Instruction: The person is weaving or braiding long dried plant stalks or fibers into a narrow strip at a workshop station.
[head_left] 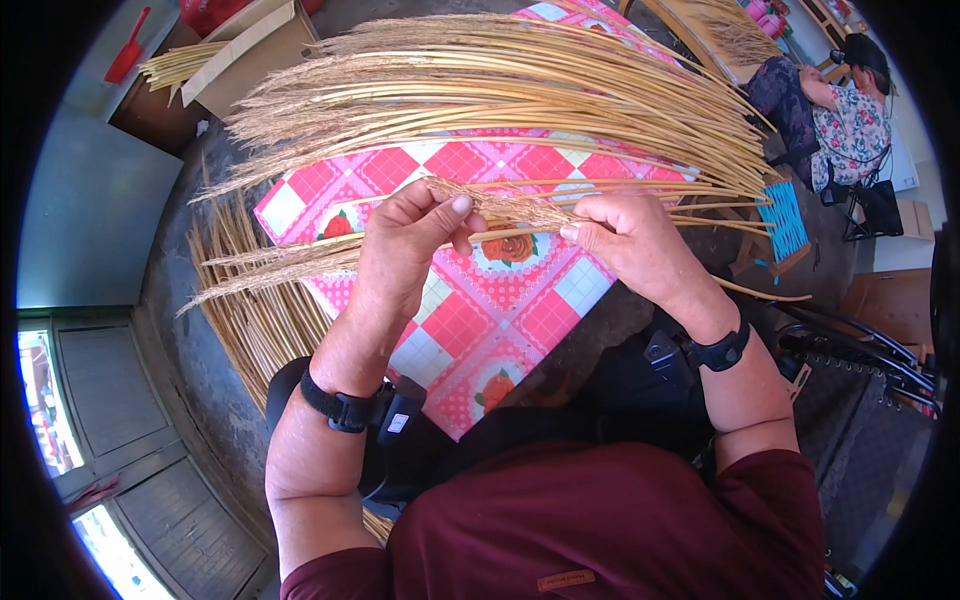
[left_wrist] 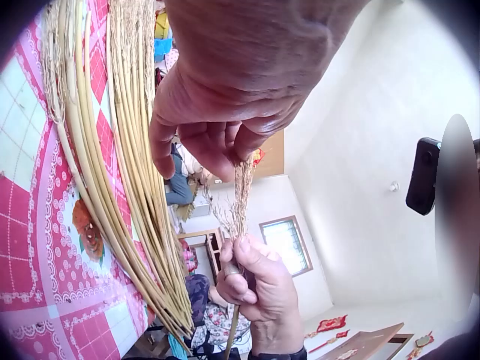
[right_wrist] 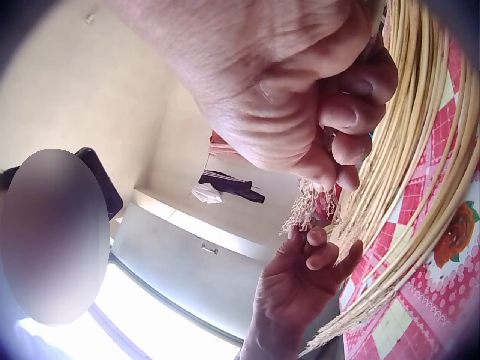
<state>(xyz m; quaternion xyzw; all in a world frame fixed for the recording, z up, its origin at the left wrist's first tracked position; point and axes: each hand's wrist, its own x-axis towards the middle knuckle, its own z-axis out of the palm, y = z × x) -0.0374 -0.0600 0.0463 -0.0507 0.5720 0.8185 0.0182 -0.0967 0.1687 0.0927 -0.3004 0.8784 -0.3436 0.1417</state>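
Observation:
Between both hands, above the table, stretches a dry grass stalk's feathery seed head (head_left: pixel 515 208). My left hand (head_left: pixel 415 230) pinches its tip end between thumb and forefinger. At the other end my right hand (head_left: pixel 640 240) grips the stalk just below the plume, thumb on the near side. In the left wrist view the seed head (left_wrist: pixel 241 199) runs from the left fingertips down into the right hand (left_wrist: pixel 262 289), and the bare stalk (left_wrist: pixel 232 330) comes out under that hand. Loose fine branches of the plume (right_wrist: pixel 301 210) show in the right wrist view.
A large bundle of grass stalks (head_left: pixel 560 85) lies across the checked tablecloth (head_left: pixel 470 330), with a few single stalks nearer me. More stalks (head_left: pixel 265 290) lean at the left. A blue-corded stool (head_left: pixel 785 220) stands right of the table. Another person (head_left: pixel 850 125) sits behind it.

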